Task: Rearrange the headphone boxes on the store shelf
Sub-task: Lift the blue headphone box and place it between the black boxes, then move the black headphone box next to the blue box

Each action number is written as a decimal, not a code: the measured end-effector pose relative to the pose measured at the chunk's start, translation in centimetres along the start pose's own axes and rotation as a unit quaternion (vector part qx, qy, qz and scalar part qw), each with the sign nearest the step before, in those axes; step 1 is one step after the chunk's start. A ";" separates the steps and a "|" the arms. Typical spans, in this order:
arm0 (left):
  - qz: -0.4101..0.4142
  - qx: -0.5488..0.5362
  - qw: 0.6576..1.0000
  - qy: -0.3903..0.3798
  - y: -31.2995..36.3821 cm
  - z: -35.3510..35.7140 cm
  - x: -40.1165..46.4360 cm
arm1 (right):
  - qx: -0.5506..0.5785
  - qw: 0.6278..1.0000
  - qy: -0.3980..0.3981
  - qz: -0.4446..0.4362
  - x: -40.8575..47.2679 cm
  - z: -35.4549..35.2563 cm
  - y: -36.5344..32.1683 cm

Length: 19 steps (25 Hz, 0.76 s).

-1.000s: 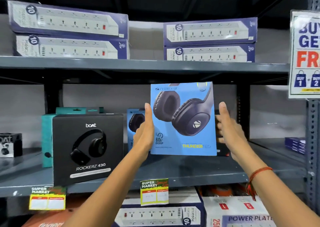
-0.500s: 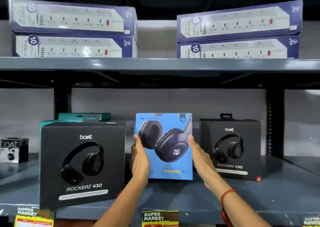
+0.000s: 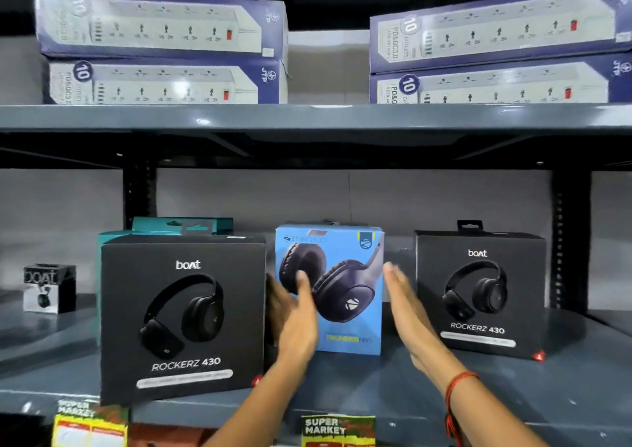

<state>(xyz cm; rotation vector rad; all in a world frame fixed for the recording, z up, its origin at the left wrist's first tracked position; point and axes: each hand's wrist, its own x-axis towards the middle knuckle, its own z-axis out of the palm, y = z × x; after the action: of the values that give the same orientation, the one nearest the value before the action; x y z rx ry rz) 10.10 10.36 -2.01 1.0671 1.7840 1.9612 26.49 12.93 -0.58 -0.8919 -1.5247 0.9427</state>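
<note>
- Now: blue box (image 3: 345, 310) upright on shelf (image 3: 342, 388).
- Left hand (image 3: 295, 316) touching its left edge; right hand (image 3: 407, 313) flat, fingers extended, just beside its right edge.
- Judgement: square its face with black box (image 3: 183, 316) to its left.

Both forearms are bare, without sleeves. The right wrist (image 3: 460, 383) carries a red thread band (image 3: 456, 381) with loose hanging ends.

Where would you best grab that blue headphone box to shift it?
By its two vertical side edges, coming from the front. The blue headphone box stands upright, gaps either side, and the left hand and right hand already flank it, palms inward. Its top is also free.
</note>
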 end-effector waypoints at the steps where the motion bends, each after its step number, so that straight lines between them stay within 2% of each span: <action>1: 0.053 0.012 0.998 -0.019 0.3 -0.3 -1.5 | 0.003 0.999 0.044 -0.028 -0.1 0.1 -0.8; 3: 0.167 0.007 0.984 -0.065 1.5 -1.5 -4.5 | 0.018 0.991 0.103 -0.083 -1.0 0.9 -3.2; 6: 0.280 -0.034 0.955 -0.091 5.3 -5.5 -6.9 | 0.061 0.980 0.128 -0.142 -2.6 3.1 -7.1; 8: 0.325 -0.057 0.944 -0.028 8.6 -9.6 -6.4 | 0.081 0.979 0.108 -0.152 -3.7 5.4 -9.3; 10: 0.335 -0.085 0.937 0.053 10.3 -14.7 -4.9 | 0.107 0.984 0.062 -0.131 -5.1 8.0 -10.6; 12: 0.287 -0.092 0.946 0.120 9.5 -19.7 -3.1 | 0.155 0.983 0.019 -0.099 -6.5 10.5 -10.6; 15: 0.135 -0.028 0.978 0.157 4.2 -24.9 -1.3 | 0.152 0.987 -0.054 0.004 -7.8 12.9 -7.9; 17: 0.044 -0.037 0.994 0.094 0.9 -26.7 -1.0 | 0.128 0.983 -0.127 0.045 -9.2 14.1 -6.2; 19: -0.019 -0.086 0.996 -0.032 -0.6 -27.2 -1.2 | 0.116 0.975 -0.179 0.058 -10.6 14.5 -5.7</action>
<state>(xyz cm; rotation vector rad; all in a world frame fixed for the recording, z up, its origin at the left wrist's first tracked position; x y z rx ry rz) -7.63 -10.32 -1.94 1.0194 1.5601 1.9927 13.27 -0.49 -1.10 -0.6721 -1.6311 1.3963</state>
